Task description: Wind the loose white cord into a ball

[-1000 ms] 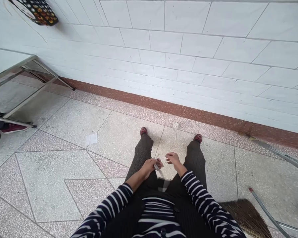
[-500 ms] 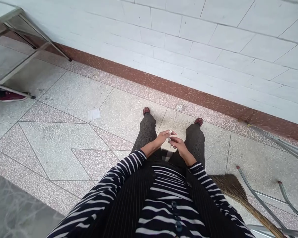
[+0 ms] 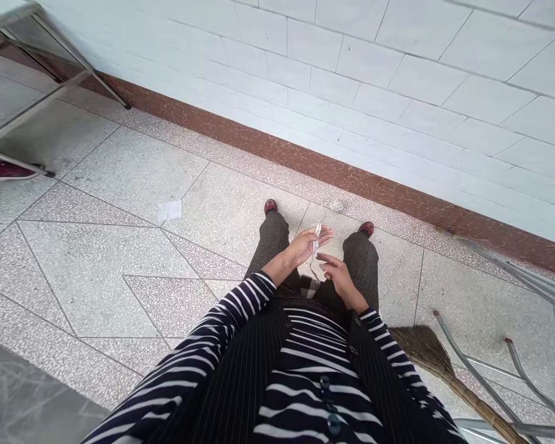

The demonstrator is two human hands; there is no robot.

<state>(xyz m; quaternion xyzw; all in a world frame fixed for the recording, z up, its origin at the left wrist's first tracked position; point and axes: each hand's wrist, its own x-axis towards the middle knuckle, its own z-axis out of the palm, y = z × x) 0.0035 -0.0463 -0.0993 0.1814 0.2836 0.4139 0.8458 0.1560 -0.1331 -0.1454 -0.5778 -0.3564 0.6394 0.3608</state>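
White string (image 3: 317, 237) is looped around the fingers of my left hand (image 3: 300, 248), which holds it with the thumb laid against the loops and the fingertips pointing right. A loose tail of string hangs below that hand toward my lap. Just to the right and lower, my right hand (image 3: 338, 274) has its fingers apart and shows nothing in them. From the loops a strand runs forward to a ball of white string (image 3: 337, 206) on the floor between my shoes, close to the wall.
A metal-framed table (image 3: 41, 114) stands at the left, with another person's red shoe (image 3: 9, 171) by its leg. White paper (image 3: 170, 210) lies on the floor. A straw broom (image 3: 425, 348) and bent metal tubing (image 3: 481, 376) are at my right. A tiled wall (image 3: 351, 80) rises ahead.
My hands have come apart. My right hand has drawn back and down from the string and opened its fingers, while the fingers of my left hand have straightened with the loops on them.
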